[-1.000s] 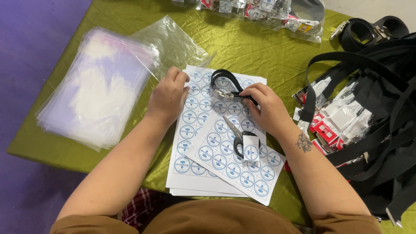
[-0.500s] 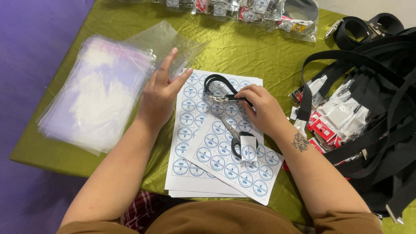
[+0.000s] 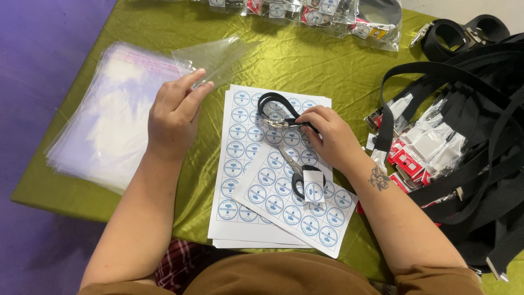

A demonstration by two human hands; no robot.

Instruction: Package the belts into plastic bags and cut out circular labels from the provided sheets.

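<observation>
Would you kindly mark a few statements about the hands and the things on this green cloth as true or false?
1. The left hand touches a clear plastic bag. True.
2. The right hand holds a coiled black strap. True.
3. The scissors lie on the stack of clear bags. False: they lie on the sticker sheets.
4. The cloth is red. False: the tablecloth is green.

Tabletop (image 3: 305, 60), covered in green cloth. Left hand (image 3: 173, 113): a clear plastic bag (image 3: 215, 54) is pinched at its edge, beside a stack of clear bags (image 3: 112, 123). Right hand (image 3: 330, 136): a black strap loop (image 3: 275, 104) with metal clip is gripped over sticker sheets (image 3: 256, 180). Scissors (image 3: 297, 172) are laid on the sheets. Black lanyards (image 3: 480, 136) are piled at right.
</observation>
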